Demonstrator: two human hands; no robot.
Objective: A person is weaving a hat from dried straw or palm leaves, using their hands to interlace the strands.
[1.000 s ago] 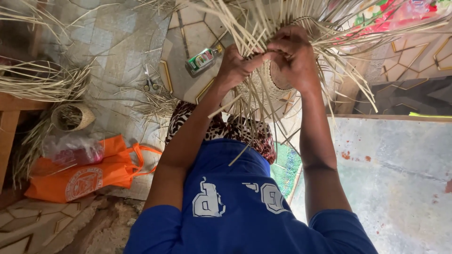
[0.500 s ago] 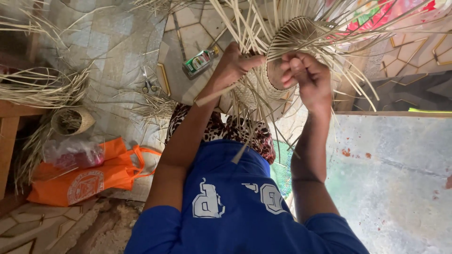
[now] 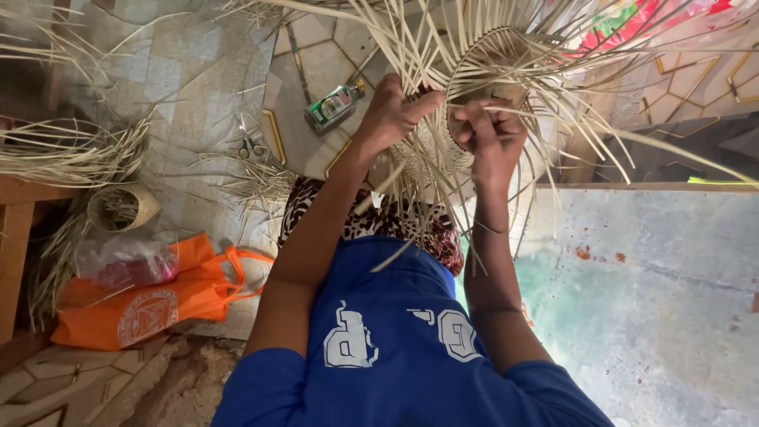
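Woven straw basket raised, left hand gripping its strands, right hand pinching one strip, elbows bent

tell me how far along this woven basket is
Done: the basket has a tight round woven base and part of its wall. In hand: the left hand grips a bundle of loose strips, and the right hand pinches a strand at the woven edge. Left: many unwoven strips stick out all round, so the wall and rim look unfinished. A smaller basket lies on the floor.
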